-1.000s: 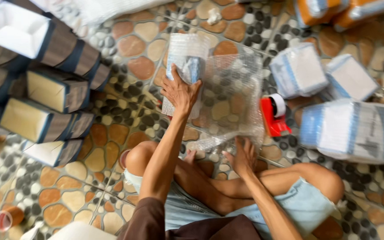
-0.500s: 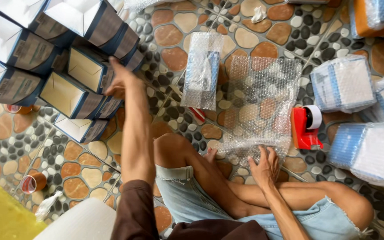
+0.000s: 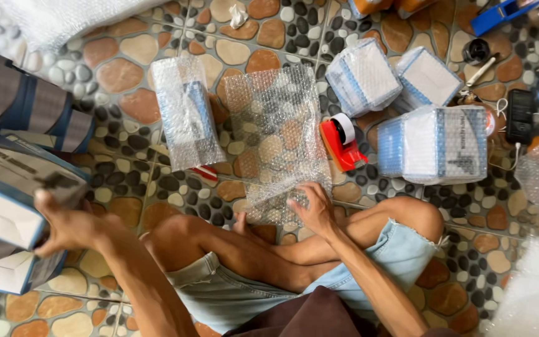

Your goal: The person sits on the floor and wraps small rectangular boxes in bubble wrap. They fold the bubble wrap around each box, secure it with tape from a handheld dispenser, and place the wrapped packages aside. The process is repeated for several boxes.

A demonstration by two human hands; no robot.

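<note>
**Box fetched, wrap sheet held flat**

The left hand (image 3: 63,228) grips a blue-and-white box (image 3: 7,200) at the stack, left of the knee. The right hand (image 3: 313,209) lies open, pressing the bubble wrap sheet (image 3: 276,137) on the floor (image 3: 126,75). Next, judging by this, the box needs centring on that sheet.

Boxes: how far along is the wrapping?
Done: several wrapped boxes lie on the floor. In hand: the left hand grips an unwrapped box; the right hand presses the bubble wrap flat. Left: more bare boxes stacked nearby.
</note>
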